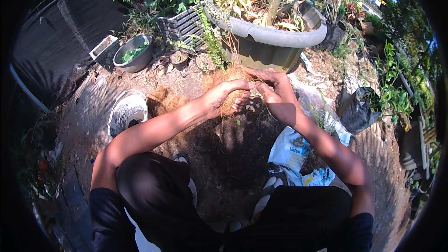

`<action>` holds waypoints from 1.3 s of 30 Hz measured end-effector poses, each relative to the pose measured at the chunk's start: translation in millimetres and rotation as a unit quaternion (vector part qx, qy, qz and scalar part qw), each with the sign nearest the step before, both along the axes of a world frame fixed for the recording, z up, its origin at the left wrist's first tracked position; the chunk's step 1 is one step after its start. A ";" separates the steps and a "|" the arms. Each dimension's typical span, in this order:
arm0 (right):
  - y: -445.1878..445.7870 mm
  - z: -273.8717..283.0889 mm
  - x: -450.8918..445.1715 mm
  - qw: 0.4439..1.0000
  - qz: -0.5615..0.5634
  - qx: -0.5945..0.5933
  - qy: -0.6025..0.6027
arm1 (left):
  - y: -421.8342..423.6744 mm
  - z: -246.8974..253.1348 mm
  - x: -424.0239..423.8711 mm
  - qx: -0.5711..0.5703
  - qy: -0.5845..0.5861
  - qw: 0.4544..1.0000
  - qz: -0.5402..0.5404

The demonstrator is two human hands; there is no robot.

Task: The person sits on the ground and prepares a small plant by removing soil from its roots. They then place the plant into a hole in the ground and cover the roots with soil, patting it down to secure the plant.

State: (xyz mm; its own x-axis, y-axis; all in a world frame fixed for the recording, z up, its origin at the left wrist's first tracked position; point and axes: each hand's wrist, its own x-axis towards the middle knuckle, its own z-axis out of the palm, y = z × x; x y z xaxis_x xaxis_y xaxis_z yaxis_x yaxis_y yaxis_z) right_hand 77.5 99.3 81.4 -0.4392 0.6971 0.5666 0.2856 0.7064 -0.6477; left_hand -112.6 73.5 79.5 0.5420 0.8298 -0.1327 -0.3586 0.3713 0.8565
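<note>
A rounded bundle of brown coconut fibre (pixel 229 103) is held up before me, above dark soil on the ground. My left hand (pixel 227 96) wraps around it, the thumb across its near side and the fingertips showing at its right. Close by on the right, my right hand (pixel 276 92) has thumb and forefinger at the bundle's upper right edge, near my left thumb tip. Thin strands run between the hands; whether the right fingers pinch one is too small to tell. More loose coconut fibre (pixel 168 101) lies on the ground behind my left forearm.
A white bucket (pixel 120 112) stands at left. Ahead are a large round planter (pixel 269 38), a grey basin with green leaves (pixel 134 54) and a small pot (pixel 179 59). At right lie an opened printed plastic sack (pixel 290 150) and a black plastic bag (pixel 358 110).
</note>
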 end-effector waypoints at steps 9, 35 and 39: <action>-32.8 15.3 -23.9 0.988 0.010 -0.131 -0.079 | 3.8 -32.0 3.0 0.156 0.190 0.919 0.309; -46.1 25.8 -25.7 0.993 -0.053 0.052 -0.093 | 26.0 -33.6 -2.0 0.389 0.400 0.719 0.415; -29.7 28.8 -19.9 0.998 0.031 -0.001 -0.062 | 8.4 -10.0 -5.2 0.141 0.080 0.915 0.369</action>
State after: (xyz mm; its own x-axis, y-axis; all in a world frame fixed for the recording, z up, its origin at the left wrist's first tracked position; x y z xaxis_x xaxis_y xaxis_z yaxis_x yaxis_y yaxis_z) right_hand 57.6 69.6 110.3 -0.5479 0.6681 0.5035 0.3202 0.7235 -0.6116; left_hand -117.8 81.9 69.6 -0.1875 0.9757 0.1134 -0.2838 -0.1643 0.9447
